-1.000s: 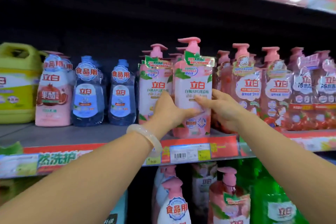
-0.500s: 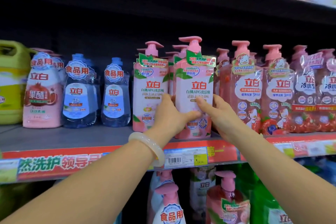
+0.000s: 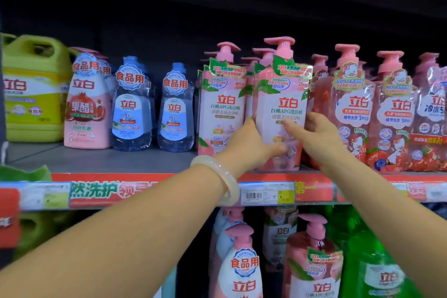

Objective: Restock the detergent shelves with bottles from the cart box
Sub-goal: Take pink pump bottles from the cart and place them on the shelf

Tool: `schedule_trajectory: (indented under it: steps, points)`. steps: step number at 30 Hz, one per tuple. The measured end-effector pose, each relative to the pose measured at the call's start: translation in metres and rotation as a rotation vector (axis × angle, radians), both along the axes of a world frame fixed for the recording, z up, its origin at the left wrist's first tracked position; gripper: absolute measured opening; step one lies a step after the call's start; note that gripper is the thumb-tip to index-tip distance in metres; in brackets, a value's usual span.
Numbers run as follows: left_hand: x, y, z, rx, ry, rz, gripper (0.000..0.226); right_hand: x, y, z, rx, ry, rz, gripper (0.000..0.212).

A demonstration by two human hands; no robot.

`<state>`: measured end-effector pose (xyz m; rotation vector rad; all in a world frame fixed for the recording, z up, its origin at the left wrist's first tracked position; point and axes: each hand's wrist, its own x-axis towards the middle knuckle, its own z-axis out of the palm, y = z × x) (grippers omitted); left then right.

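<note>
Starting at the left of the shelf [image 3: 101, 161], a yellow-green jug [image 3: 33, 89] stands beside a pink pomegranate bottle [image 3: 87, 109] and two clear blue bottles [image 3: 131, 109], all upright and untouched. Next comes a peach pump bottle [image 3: 221, 104] already in its row. Just right of it stands the peach bottle being placed [image 3: 281, 94], upright at the shelf's front edge. The left hand [image 3: 249, 145], a pale bangle [image 3: 217, 176] on its wrist, curls around its lower left side with the thumb across the front. The right hand [image 3: 316, 133] grips the right side, fingers laid over the label. Strawberry pump bottles [image 3: 350, 109] crowd close on the right. Doing this well probably means sliding the base straight back, label squared forward, level with its neighbour, without knocking the pumps behind.
</note>
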<state>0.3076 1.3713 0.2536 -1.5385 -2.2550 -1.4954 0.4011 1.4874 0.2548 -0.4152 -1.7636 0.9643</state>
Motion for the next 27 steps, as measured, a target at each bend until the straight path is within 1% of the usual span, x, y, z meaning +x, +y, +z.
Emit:
schedule_trajectory:
  steps: [2, 3, 5, 8, 10, 12, 15, 19, 24, 27]
  points:
    - [-0.002, -0.022, 0.004, -0.062, 0.108, 0.032, 0.07, 0.005, -0.022, 0.006, 0.16, -0.096, -0.192, 0.055]
    - [-0.003, -0.037, 0.005, -0.084, 0.178, 0.064, 0.07, 0.006, -0.037, 0.008, 0.241, -0.151, -0.266, 0.058]
    - [-0.008, -0.074, 0.006, -0.112, 0.304, 0.12, 0.062, 0.002, -0.075, 0.012, 0.4, -0.266, -0.321, 0.058]
    - [-0.024, -0.146, -0.004, -0.181, 0.505, 0.281, 0.039, -0.025, -0.146, 0.014, 0.593, -0.45, -0.279, 0.056]
    - [-0.04, -0.204, -0.016, -0.253, 0.61, 0.406, 0.034, -0.054, -0.204, 0.008, 0.699, -0.601, -0.174, 0.054]
    - [-0.061, -0.269, -0.031, -0.326, 0.648, 0.514, 0.035, -0.086, -0.269, -0.004, 0.816, -0.711, -0.057, 0.053]
    - [-0.097, -0.378, -0.064, -0.462, 0.617, 0.677, 0.037, -0.138, -0.375, -0.036, 1.017, -0.799, 0.094, 0.051]
    - [-0.131, -0.537, -0.124, -0.743, 0.456, 0.894, 0.037, -0.197, -0.525, -0.098, 1.164, -0.915, 0.25, 0.053]
    - [-0.133, -0.713, -0.181, -1.003, 0.217, 1.072, 0.038, -0.236, -0.698, -0.171, 1.282, -0.937, 0.561, 0.052]
    - [-0.125, -0.796, -0.199, -1.059, 0.115, 1.158, 0.032, -0.244, -0.788, -0.195, 1.364, -0.906, 0.738, 0.05]
